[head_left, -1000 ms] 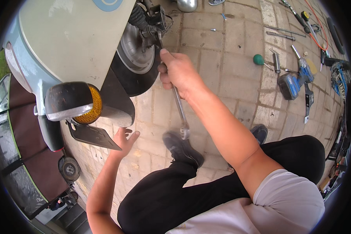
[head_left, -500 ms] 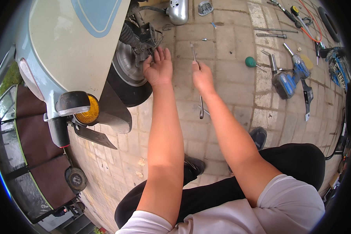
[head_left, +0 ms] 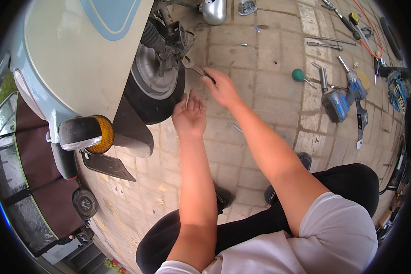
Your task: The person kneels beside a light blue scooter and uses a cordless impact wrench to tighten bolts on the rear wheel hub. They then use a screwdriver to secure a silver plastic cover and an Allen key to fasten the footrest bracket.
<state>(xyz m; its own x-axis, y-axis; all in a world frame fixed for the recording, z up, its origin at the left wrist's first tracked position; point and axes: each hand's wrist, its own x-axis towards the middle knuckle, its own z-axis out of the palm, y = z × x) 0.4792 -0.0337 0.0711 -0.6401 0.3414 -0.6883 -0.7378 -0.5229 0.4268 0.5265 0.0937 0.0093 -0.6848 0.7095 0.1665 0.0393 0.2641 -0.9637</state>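
Observation:
My right hand (head_left: pixel 223 90) grips a wrench (head_left: pixel 198 70). The wrench's far end is at the hub parts beside the scooter's wheel (head_left: pixel 156 82); whether it sits on a nut there I cannot tell. My left hand (head_left: pixel 190 119) is open below it, palm up and fingers spread, with nothing in it. It hovers close to the black tyre (head_left: pixel 162 114). Above the wheel are a dark bracket (head_left: pixel 177 37) and a ribbed black shock absorber boot (head_left: pixel 150 35). Cream and pale blue scooter bodywork (head_left: pixel 73 59) covers the upper left.
On the paving at right lie a blue cordless power tool (head_left: pixel 338 105), a green-handled screwdriver (head_left: pixel 298 75), a socket (head_left: pixel 324 78) and long metal bars (head_left: pixel 325 46). A silver cylinder (head_left: pixel 213 11) lies beyond the wheel. The scooter's orange reflector (head_left: pixel 102 134) juts out at left.
My right hand has moved left and swung the wrench over to the hub. My left hand has drawn back from the hub, toward me. The view has shifted slightly.

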